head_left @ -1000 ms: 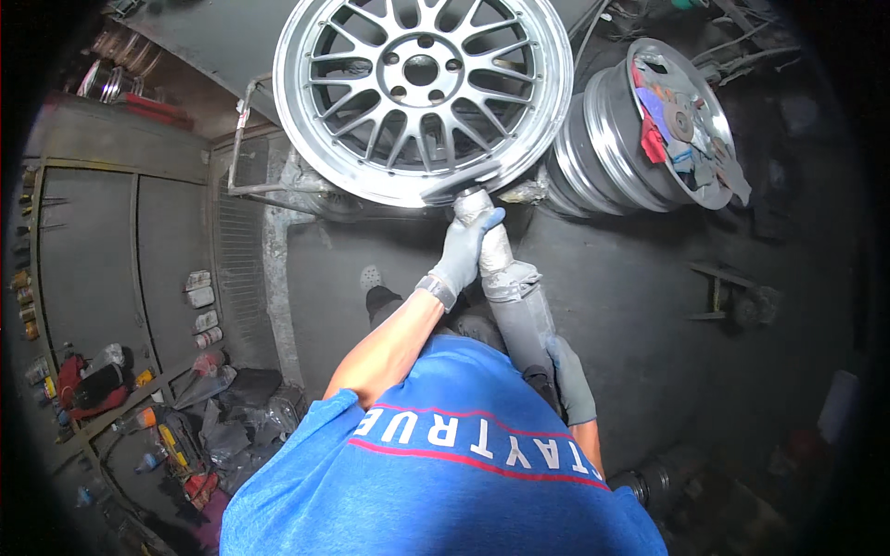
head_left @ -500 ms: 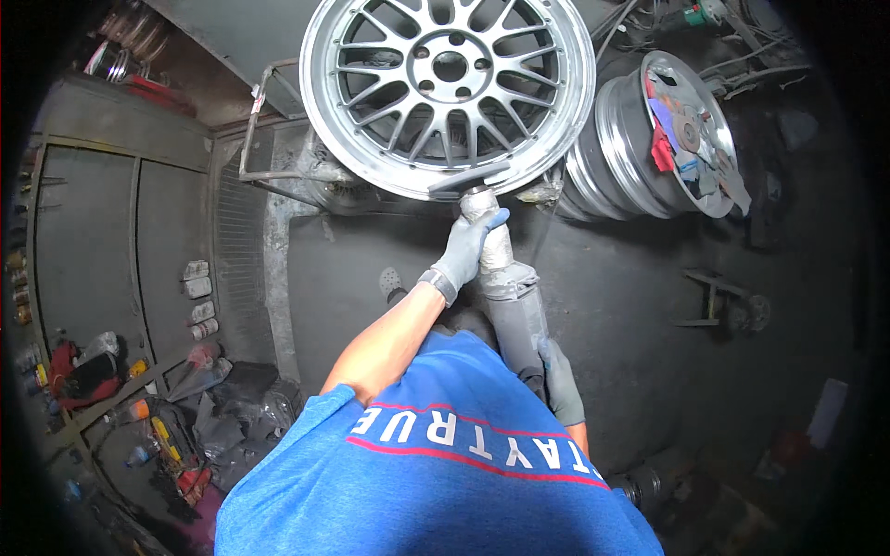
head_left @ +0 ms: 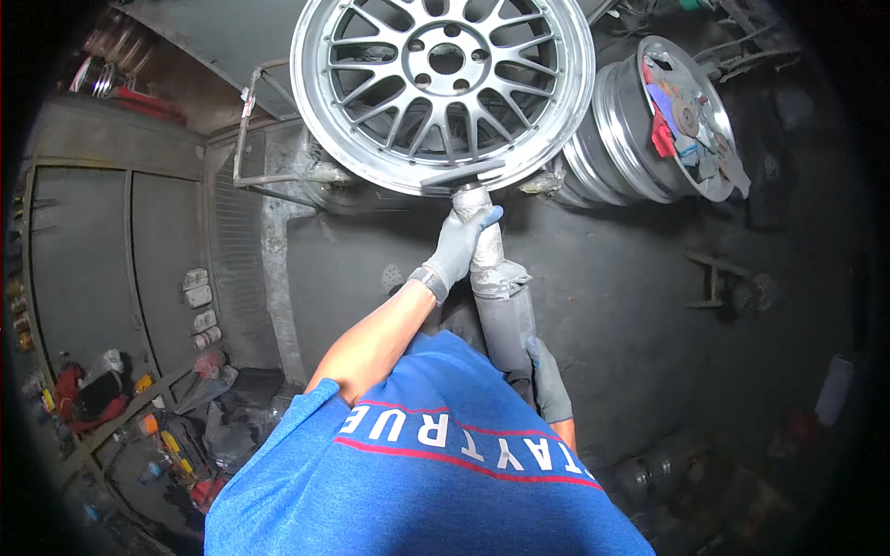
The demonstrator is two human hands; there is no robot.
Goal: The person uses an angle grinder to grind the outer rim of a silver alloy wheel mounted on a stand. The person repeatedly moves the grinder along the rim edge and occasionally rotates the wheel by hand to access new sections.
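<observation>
The left hand (head_left: 456,248), in a grey glove, is clenched around the white-wrapped neck (head_left: 489,246) of a grey power tool (head_left: 506,329), its bluish thumb tip lying across the wrapping. The right hand (head_left: 551,382), gloved as well, grasps the tool's rear end from the right side; its far fingers are hidden. The tool slants up from the person's body, and its dark flat disc (head_left: 459,175) lies over the lower lip of a silver multi-spoke wheel (head_left: 451,85), whether pressed against the metal or just above it I cannot tell. The wheel stands at the top of the view, its upper edge cut off, and its visible face carries no marking that can be made out. The clearest writing is on the blue shirt (head_left: 408,514): a row of large white letters (head_left: 433,429) between two thin red lines, running off over the right side. A dark band (head_left: 430,281) circles the left wrist. To the right of the wheel, more rims (head_left: 623,139) lie on their side, red, purple and grey scraps (head_left: 684,116) heaped on the outer face. Pale containers (head_left: 197,295) sit by the left-hand panels (head_left: 79,250), any print on them too small to read.
</observation>
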